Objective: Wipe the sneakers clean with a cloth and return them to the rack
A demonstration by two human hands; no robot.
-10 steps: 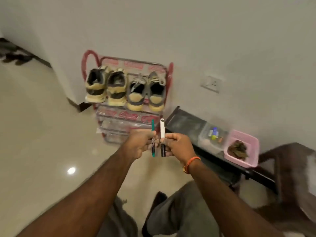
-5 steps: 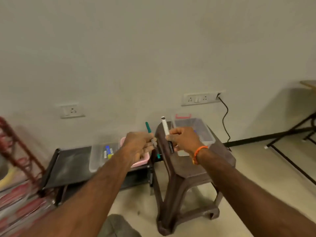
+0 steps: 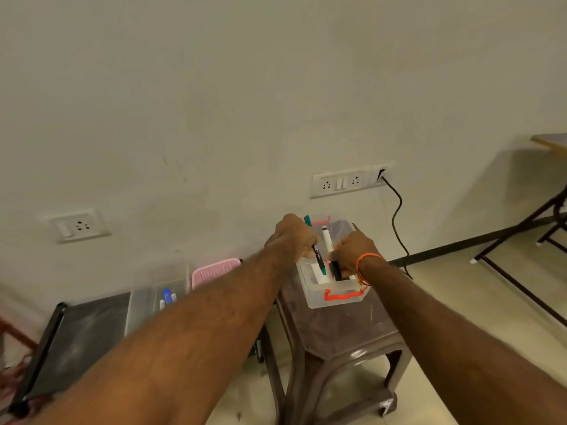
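My left hand (image 3: 291,237) is closed around a green marker (image 3: 319,262) held upright. My right hand (image 3: 352,250), with an orange band at the wrist, grips a white and black marker (image 3: 327,239). Both hands hover over a clear plastic box (image 3: 334,297) with red handles that stands on a brown plastic stool (image 3: 337,329); the markers' lower ends reach into the box. Only a red edge of the shoe rack (image 3: 12,335) shows at the far left. No sneakers and no cloth are in view.
A low black table (image 3: 76,338) at the left carries a clear tub (image 3: 144,305) with small items and a pink basket (image 3: 214,269). Wall sockets (image 3: 343,182) and a black cable (image 3: 397,216) sit behind the stool. A dark metal table frame (image 3: 527,228) stands at right.
My view swung right from the rack with its sneakers to the stool. Both hands carried the markers over the clear box and lowered their ends into it.
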